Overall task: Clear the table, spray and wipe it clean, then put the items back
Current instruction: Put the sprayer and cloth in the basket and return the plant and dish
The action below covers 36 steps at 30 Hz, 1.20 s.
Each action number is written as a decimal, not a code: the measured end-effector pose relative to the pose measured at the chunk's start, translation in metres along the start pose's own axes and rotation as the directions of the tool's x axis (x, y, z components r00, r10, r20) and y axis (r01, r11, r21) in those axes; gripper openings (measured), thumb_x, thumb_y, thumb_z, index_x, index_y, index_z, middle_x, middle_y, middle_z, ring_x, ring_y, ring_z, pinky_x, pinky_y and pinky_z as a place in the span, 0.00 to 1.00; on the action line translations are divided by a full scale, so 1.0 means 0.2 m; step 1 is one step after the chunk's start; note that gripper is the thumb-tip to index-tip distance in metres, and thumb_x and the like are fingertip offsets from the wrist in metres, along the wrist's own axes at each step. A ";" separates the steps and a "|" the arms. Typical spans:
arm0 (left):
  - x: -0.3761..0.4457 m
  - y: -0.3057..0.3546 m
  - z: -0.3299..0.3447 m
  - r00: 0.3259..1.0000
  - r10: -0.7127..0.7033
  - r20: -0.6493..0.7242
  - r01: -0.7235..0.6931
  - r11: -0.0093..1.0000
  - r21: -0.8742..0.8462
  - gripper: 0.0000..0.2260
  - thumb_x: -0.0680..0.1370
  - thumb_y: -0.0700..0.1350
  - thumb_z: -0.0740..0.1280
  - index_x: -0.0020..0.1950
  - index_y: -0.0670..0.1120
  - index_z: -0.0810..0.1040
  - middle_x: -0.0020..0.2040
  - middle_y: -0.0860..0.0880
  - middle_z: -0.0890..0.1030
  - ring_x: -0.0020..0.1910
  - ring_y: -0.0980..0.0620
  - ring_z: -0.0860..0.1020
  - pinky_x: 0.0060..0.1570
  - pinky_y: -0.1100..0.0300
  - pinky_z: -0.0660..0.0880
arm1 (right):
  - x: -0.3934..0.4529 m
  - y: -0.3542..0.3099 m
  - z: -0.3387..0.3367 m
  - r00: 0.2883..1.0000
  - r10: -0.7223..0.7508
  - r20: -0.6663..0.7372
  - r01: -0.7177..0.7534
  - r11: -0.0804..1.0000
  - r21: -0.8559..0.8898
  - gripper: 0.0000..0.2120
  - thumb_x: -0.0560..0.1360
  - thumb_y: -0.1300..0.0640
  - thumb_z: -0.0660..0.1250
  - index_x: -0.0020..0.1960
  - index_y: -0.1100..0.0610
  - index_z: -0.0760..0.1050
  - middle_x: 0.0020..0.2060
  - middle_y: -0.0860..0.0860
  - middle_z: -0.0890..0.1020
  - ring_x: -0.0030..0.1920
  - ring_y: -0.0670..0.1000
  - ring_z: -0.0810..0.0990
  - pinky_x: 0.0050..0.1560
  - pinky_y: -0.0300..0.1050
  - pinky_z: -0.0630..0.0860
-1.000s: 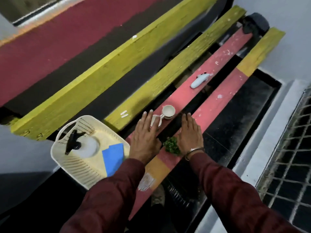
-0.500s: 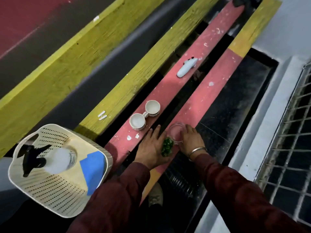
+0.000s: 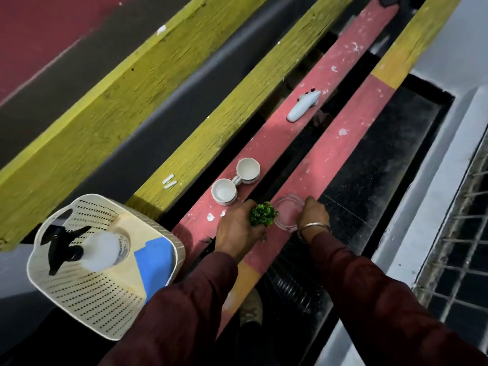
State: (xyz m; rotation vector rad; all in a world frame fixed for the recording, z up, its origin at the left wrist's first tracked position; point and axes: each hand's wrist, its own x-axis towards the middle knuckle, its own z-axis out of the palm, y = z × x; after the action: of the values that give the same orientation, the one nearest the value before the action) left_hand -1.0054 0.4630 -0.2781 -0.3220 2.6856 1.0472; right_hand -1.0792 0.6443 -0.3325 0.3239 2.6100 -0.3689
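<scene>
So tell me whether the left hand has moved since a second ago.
Yes. The left hand has pulled back toward the person, off the two white cups, and now holds the green sprig.

Outdoor patio, painted slat table (image 3: 311, 143), window grille (image 3: 459, 247)

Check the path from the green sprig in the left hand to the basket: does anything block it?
Nothing visible does. The left hand grips the green sprig; the basket sits to its left, open-topped, with only pink plank between. Spray bottle and blue cloth occupy part of it.
</scene>
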 end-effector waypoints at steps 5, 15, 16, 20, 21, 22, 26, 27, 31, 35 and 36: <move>-0.04 0.12 -0.21 0.996 -0.071 -0.060 0.066 0.995 -0.076 0.19 0.68 0.51 0.71 0.59 0.54 0.78 0.49 0.50 0.83 0.46 0.48 0.80 0.43 0.54 0.77 | -0.12 -0.08 -0.15 0.995 0.102 0.006 -0.101 0.983 0.153 0.15 0.73 0.63 0.63 0.59 0.67 0.69 0.56 0.68 0.77 0.57 0.66 0.77 0.54 0.53 0.74; -0.30 0.22 -0.83 0.927 -0.250 -0.281 0.235 0.968 -0.089 0.17 0.69 0.56 0.69 0.54 0.51 0.79 0.46 0.46 0.84 0.47 0.42 0.81 0.41 0.56 0.73 | -0.54 -0.55 -0.54 0.998 0.016 -0.065 0.013 0.910 0.415 0.16 0.74 0.61 0.64 0.60 0.67 0.69 0.56 0.68 0.78 0.56 0.67 0.77 0.50 0.54 0.73; -0.35 0.21 -0.90 0.914 -0.266 -0.308 0.247 0.964 -0.098 0.17 0.69 0.56 0.68 0.55 0.51 0.79 0.46 0.46 0.84 0.47 0.42 0.81 0.42 0.55 0.74 | -0.60 -0.60 -0.57 0.998 -0.007 -0.070 0.036 0.902 0.430 0.16 0.74 0.61 0.65 0.59 0.67 0.69 0.56 0.68 0.78 0.56 0.67 0.77 0.50 0.53 0.74; -0.56 0.18 -1.14 0.855 -0.344 -0.389 0.298 0.938 -0.175 0.19 0.67 0.58 0.67 0.55 0.52 0.79 0.46 0.50 0.84 0.46 0.45 0.81 0.46 0.52 0.78 | -0.83 -0.78 -0.67 0.988 -0.110 -0.105 0.147 0.864 0.481 0.17 0.74 0.60 0.65 0.58 0.68 0.69 0.55 0.68 0.78 0.57 0.66 0.76 0.52 0.52 0.72; -0.65 0.16 -1.22 0.836 -0.366 -0.409 0.307 0.930 -0.203 0.21 0.66 0.59 0.66 0.56 0.52 0.80 0.46 0.50 0.84 0.45 0.47 0.82 0.46 0.52 0.79 | -0.92 -0.84 -0.68 0.983 -0.146 -0.110 0.181 0.857 0.483 0.17 0.74 0.60 0.65 0.58 0.68 0.70 0.55 0.68 0.78 0.57 0.66 0.77 0.52 0.52 0.72; -0.70 0.14 -1.26 0.826 -0.376 -0.419 0.312 0.925 -0.216 0.23 0.66 0.59 0.66 0.57 0.52 0.80 0.47 0.51 0.85 0.44 0.48 0.82 0.46 0.52 0.79 | -0.97 -0.87 -0.68 0.979 -0.164 -0.123 0.203 0.854 0.479 0.16 0.73 0.59 0.66 0.57 0.68 0.70 0.54 0.67 0.78 0.56 0.66 0.77 0.52 0.52 0.72; -1.02 0.05 -1.50 0.752 -0.454 -0.478 0.351 0.889 -0.292 0.25 0.64 0.61 0.67 0.58 0.52 0.80 0.48 0.51 0.86 0.42 0.48 0.84 0.45 0.51 0.82 | -1.29 -1.05 -0.69 0.947 -0.289 -0.137 0.319 0.818 0.479 0.15 0.73 0.59 0.66 0.55 0.68 0.71 0.51 0.68 0.79 0.54 0.66 0.77 0.48 0.52 0.72; -1.11 0.03 -1.56 0.729 -0.469 -0.499 0.362 0.882 -0.300 0.23 0.65 0.59 0.68 0.58 0.52 0.81 0.49 0.51 0.86 0.44 0.48 0.84 0.47 0.51 0.82 | -1.38 -1.09 -0.68 0.940 -0.317 -0.129 0.340 0.815 0.470 0.15 0.73 0.59 0.65 0.56 0.68 0.71 0.52 0.67 0.79 0.54 0.66 0.77 0.48 0.52 0.72; -1.50 -0.08 -1.76 0.615 -0.513 -0.598 0.407 0.857 -0.317 0.17 0.70 0.53 0.71 0.59 0.52 0.81 0.52 0.49 0.85 0.52 0.46 0.82 0.52 0.56 0.78 | -1.76 -1.27 -0.63 0.895 -0.428 -0.122 0.432 0.768 0.473 0.14 0.73 0.59 0.65 0.54 0.66 0.70 0.51 0.66 0.79 0.53 0.65 0.78 0.48 0.51 0.73; -1.93 -0.20 -1.91 0.536 -0.547 -0.643 0.448 0.830 -0.332 0.18 0.69 0.56 0.70 0.57 0.52 0.81 0.50 0.48 0.85 0.51 0.45 0.82 0.51 0.57 0.77 | -2.15 -1.39 -0.55 0.851 -0.509 -0.127 0.506 0.732 0.457 0.15 0.73 0.58 0.65 0.55 0.66 0.70 0.53 0.66 0.79 0.54 0.64 0.77 0.49 0.51 0.73; -2.07 -0.24 -1.95 0.510 -0.558 -0.655 0.453 0.821 -0.347 0.18 0.69 0.55 0.70 0.56 0.51 0.81 0.50 0.48 0.85 0.51 0.45 0.82 0.51 0.57 0.77 | -2.28 -1.41 -0.52 0.835 -0.536 -0.121 0.527 0.719 0.453 0.15 0.73 0.58 0.66 0.55 0.66 0.70 0.53 0.67 0.79 0.54 0.65 0.77 0.49 0.51 0.73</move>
State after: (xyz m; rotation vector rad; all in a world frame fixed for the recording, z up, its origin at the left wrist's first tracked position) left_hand -0.6545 0.2099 0.0944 -1.8140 2.7805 1.0281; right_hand -0.8149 0.3391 0.0358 -0.3047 2.5172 -1.2126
